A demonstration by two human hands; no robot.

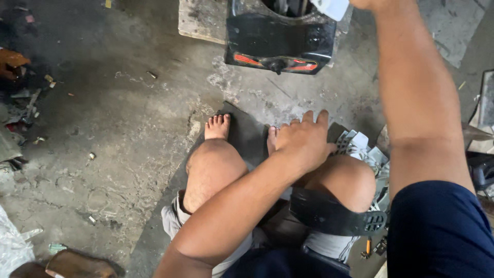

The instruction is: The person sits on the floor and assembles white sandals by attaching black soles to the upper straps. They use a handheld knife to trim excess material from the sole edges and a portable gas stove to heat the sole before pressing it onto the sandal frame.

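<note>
My left hand (302, 142) lies flat on my right knee, fingers slightly spread and holding nothing. My right arm reaches up to the top edge, where only a sliver of my right hand (363, 3) shows beside a white piece (332, 7); I cannot tell whether it grips it. Just below stands a black plastic casing with red stripes (278, 42), with the white piece over its open top. A curved black plastic part (334, 216) lies against my right thigh.
The casing rests on a worn wooden board (201, 20). My bare feet are on a dark mat (246, 135) on the dirty concrete floor. Grey-white plastic pieces (360, 146) are piled to the right, a small orange-handled tool (368, 247) below them. Scrap litters the left edge (15, 92).
</note>
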